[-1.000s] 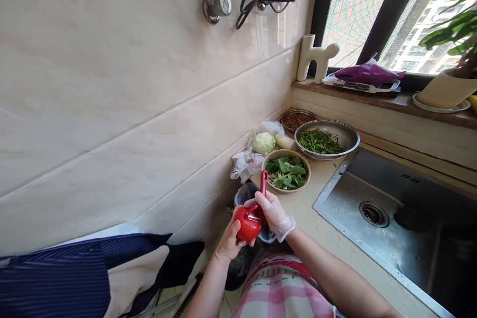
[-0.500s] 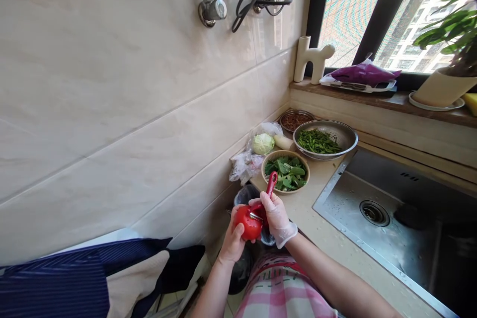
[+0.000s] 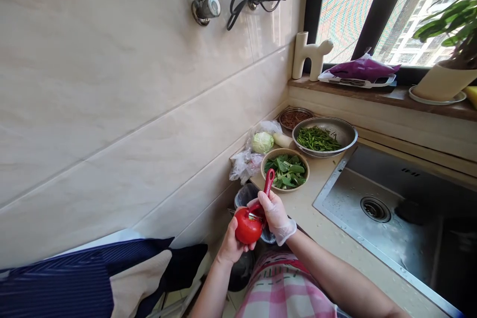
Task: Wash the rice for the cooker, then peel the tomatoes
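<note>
A red tomato (image 3: 248,227) rests in my bare left hand (image 3: 231,244), whose fingers and thumb wrap round it from the left and below. My right hand (image 3: 275,214), in a clear plastic glove, grips a red peeler (image 3: 269,182) with its handle end sticking up. The peeler's metal blade touches the upper right of the tomato. Some of the right fingers are hidden behind the peeler and tomato. Below both hands stands a bin lined with a clear bag (image 3: 246,195). Just beyond them is a beige basket (image 3: 264,175) of green leaves.
A steel colander (image 3: 352,145) of green beans, a bowl of brown strips (image 3: 296,118), a cabbage (image 3: 263,142) and plastic bags (image 3: 240,165) crowd the counter corner. The steel sink (image 3: 357,184) lies at right. A tiled wall rises at left, with dark blue cloth (image 3: 55,280) below.
My left thumb has shifted up along the tomato, which has turned slightly in my hand. The peeler handle has tipped a little to the left. The view has moved slightly.
</note>
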Motion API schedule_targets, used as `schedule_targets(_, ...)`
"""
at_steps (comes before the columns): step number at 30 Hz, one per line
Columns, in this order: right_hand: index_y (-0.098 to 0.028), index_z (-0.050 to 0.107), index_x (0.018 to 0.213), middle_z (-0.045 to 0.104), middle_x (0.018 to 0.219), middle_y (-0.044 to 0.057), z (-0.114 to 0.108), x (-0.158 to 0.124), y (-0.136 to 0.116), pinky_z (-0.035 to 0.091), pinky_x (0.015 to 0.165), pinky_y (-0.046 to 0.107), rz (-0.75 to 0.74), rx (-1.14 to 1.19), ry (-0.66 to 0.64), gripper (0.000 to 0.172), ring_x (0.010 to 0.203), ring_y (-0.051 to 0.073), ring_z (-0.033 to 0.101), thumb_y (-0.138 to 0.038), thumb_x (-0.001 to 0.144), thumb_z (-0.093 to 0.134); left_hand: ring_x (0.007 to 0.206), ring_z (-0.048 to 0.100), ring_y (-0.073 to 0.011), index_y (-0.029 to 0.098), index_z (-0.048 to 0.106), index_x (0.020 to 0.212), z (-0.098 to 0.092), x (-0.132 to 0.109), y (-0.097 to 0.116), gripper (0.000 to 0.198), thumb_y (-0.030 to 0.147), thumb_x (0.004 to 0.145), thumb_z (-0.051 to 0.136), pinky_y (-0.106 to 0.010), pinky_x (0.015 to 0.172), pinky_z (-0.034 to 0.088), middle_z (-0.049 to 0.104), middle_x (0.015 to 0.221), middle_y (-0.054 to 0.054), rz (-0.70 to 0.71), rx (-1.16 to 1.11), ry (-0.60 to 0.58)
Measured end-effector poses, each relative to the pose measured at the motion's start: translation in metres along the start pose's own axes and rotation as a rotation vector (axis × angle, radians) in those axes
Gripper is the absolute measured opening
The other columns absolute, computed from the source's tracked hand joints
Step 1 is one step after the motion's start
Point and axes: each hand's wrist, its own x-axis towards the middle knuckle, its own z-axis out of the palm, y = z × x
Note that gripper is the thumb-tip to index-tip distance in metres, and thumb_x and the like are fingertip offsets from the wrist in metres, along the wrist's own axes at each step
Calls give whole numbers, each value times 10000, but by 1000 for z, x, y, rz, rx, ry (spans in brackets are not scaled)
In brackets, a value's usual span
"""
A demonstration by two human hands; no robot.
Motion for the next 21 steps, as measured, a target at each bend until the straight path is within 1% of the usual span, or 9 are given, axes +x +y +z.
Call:
schedule_targets(3, -196, 502, 668, 680, 567, 35, -1, 0, 2, 452, 488, 255, -9, -9, 10, 493, 487, 156, 597, -641, 606, 705, 495, 613, -168, 157, 560, 1031, 0, 2, 2, 628, 721, 774, 462, -212, 385, 406, 664, 685, -62, -42, -20, 52)
schedule_targets(5, -193, 521, 668, 680, 568, 39, -2, 2, 3, 452, 485, 260, -19, -10, 48, 496, 488, 161, 598, -649, 602, 704, 587, 624, -180, 142, 578, 1010, 2, 2, 2, 652, 732, 744, 501, -234, 446, 457, 664, 741, -81, -26, -22, 91)
schedule_targets(7, -192, 531, 668, 681, 571, 41, -4, 3, 3, 455, 490, 266, -34, -3, 85, 499, 493, 165, 598, -652, 595, 707, 672, 622, -184, 179, 548, 1095, 4, 1, 1, 697, 707, 648, 639, -250, 503, 491, 661, 894, -84, 44, -20, 96)
schedule_targets(9, -196, 524, 673, 682, 573, 39, -5, 4, 4, 455, 493, 270, -45, 1, 99, 497, 495, 167, 598, -650, 592, 711, 739, 613, -179, 260, 476, 1190, 7, -2, 1, 804, 597, 534, 797, -258, 551, 509, 616, 1063, -64, 137, 0, 79)
schedule_targets(10, -199, 516, 678, 682, 572, 37, -5, 4, 4, 452, 489, 269, -46, -1, 101, 498, 494, 168, 597, -649, 593, 711, 749, 607, -169, 292, 447, 1204, 9, -3, 1, 837, 527, 506, 845, -251, 557, 508, 591, 1106, -48, 173, 19, 72)
schedule_targets(12, -204, 499, 687, 681, 567, 33, -6, 3, 5, 446, 482, 264, -38, -3, 96, 501, 491, 168, 598, -651, 596, 706, 721, 595, -140, 314, 427, 1183, 13, -5, 1, 791, 424, 535, 866, -220, 529, 483, 576, 1084, -21, 209, 56, 68)
schedule_targets(14, -206, 482, 693, 674, 554, 25, -6, 2, 5, 439, 474, 253, -28, 0, 88, 507, 485, 162, 596, -653, 598, 703, 669, 589, -123, 296, 428, 1151, 15, -7, 2, 688, 400, 603, 832, -194, 488, 448, 588, 1003, -12, 202, 76, 49)
schedule_targets(18, -209, 454, 689, 654, 522, 5, -5, 0, 6, 434, 468, 238, -10, 18, 81, 519, 469, 147, 585, -649, 587, 710, 565, 580, -101, 275, 434, 1144, 10, -9, 4, 620, 479, 662, 766, -164, 423, 377, 618, 915, -19, 143, 52, -12)
schedule_targets(21, -210, 450, 689, 654, 523, 3, -4, -1, 6, 437, 468, 240, 8, 33, 56, 510, 469, 149, 588, -639, 597, 709, 535, 587, -110, 266, 457, 1158, 2, -8, 4, 615, 544, 680, 723, -155, 388, 341, 632, 874, -30, 88, 35, -84)
